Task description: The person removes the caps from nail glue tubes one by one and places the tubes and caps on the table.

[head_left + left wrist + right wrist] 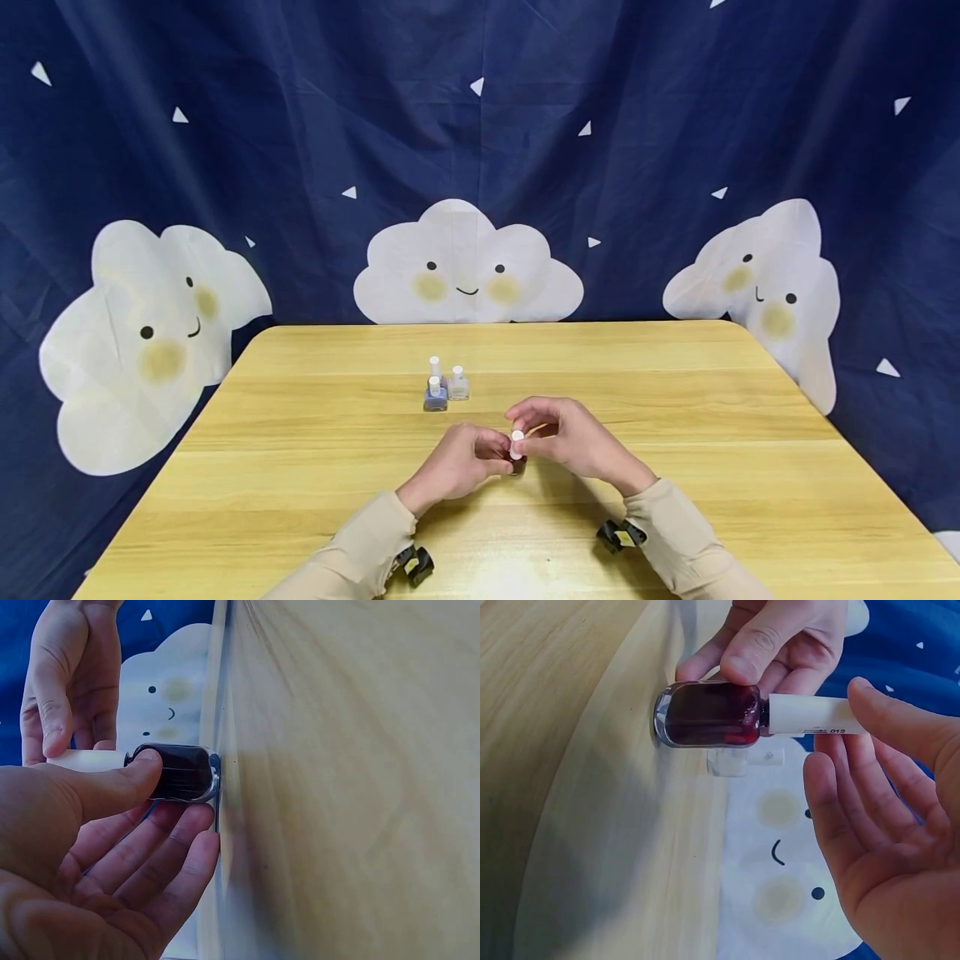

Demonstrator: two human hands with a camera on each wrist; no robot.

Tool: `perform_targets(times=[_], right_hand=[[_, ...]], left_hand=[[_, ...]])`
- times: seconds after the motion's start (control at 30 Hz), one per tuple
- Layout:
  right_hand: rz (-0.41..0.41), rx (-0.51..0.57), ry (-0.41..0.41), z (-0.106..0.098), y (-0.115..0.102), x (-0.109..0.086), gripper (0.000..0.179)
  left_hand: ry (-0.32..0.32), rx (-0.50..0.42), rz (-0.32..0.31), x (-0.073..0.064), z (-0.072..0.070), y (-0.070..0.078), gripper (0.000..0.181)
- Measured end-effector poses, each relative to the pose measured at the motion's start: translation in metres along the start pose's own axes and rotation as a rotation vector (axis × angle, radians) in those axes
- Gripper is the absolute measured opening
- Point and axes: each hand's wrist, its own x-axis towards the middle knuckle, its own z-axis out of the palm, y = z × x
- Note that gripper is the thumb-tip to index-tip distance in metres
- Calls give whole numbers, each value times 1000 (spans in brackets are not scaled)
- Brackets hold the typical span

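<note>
Left hand (461, 462) grips the dark red bottle (712, 714) by its body, thumb on one side, fingers on the other. Right hand (573, 437) pinches the white cap (806, 714) between thumb and fingers. Bottle stands upright, base on the counter (300, 475), between the two hands. Short dark neck (764, 714) visible between body and cap; cannot tell if cap is loose. Cap has small dark print near its top end. Bottle glass is clear and thick at the base, contents dark red.

Three more bottles grouped on the counter, farther from the person and to the left of the hands: bluish bottle (435, 401) in front, clear bottle (459, 388) behind it to the right, third bottle (435, 367) at the back, body mostly hidden by the bluish one. All three upright, white caps on top.

Beige sleeves (682, 521) on both arms, small black device (621, 536) at each wrist. Counter is light wood-grain, rounded far corners, bright glare at the near edge. Navy curtain (420, 100) behind, with white triangles and three large smiling clouds (468, 279): left, middle, right.
</note>
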Motion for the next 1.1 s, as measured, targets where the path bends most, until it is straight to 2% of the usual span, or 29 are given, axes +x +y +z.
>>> perform_targets(times=[0.33, 0.57, 0.83, 1.1], right_hand=[[-6, 11, -16, 0, 1, 2, 30], [45, 7, -26, 1, 5, 2, 18], [22, -41, -29, 1, 5, 2, 10], [4, -41, -49, -2, 3, 1, 8]], left_hand=[[-1, -13, 1, 0, 0, -1, 19], [-6, -24, -1, 0, 0, 1, 18], [-9, -21, 3, 0, 0, 1, 19], [-14, -10, 8, -1, -1, 1, 19]])
